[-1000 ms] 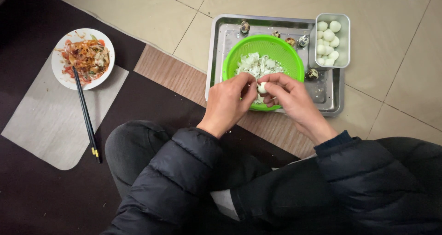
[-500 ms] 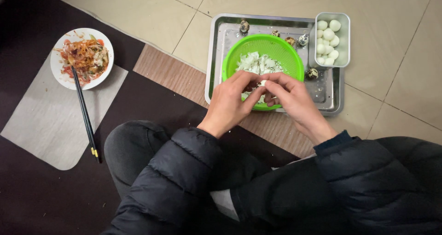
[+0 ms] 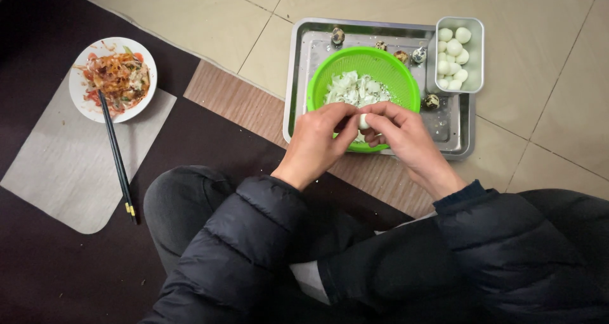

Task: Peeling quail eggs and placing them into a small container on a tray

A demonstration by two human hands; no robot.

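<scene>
My knees in dark trousers (image 3: 190,203) and my padded black jacket sleeves (image 3: 254,248) fill the near edge. Just beyond them my left hand (image 3: 315,141) and right hand (image 3: 403,137) meet fingertip to fingertip, both curled nearly closed, pinching one small white egg (image 3: 363,121) between thumbs and forefingers. The egg sits right over the near rim of the green colander (image 3: 393,76), at about six o'clock on it. Inside the colander lies a heap of pale shell bits (image 3: 355,89). The colander stands in a steel tray (image 3: 301,76) on the floor. At two o'clock from the colander, a small rectangular metal tin (image 3: 477,51) holds peeled white eggs (image 3: 453,48). A few speckled unpeeled eggs (image 3: 338,36) lie along the tray's far edge. Well off at nine o'clock, a white plate of food scraps (image 3: 117,76) rests on a grey mat (image 3: 63,165), with black chopsticks (image 3: 117,159) leaning from it.
</scene>
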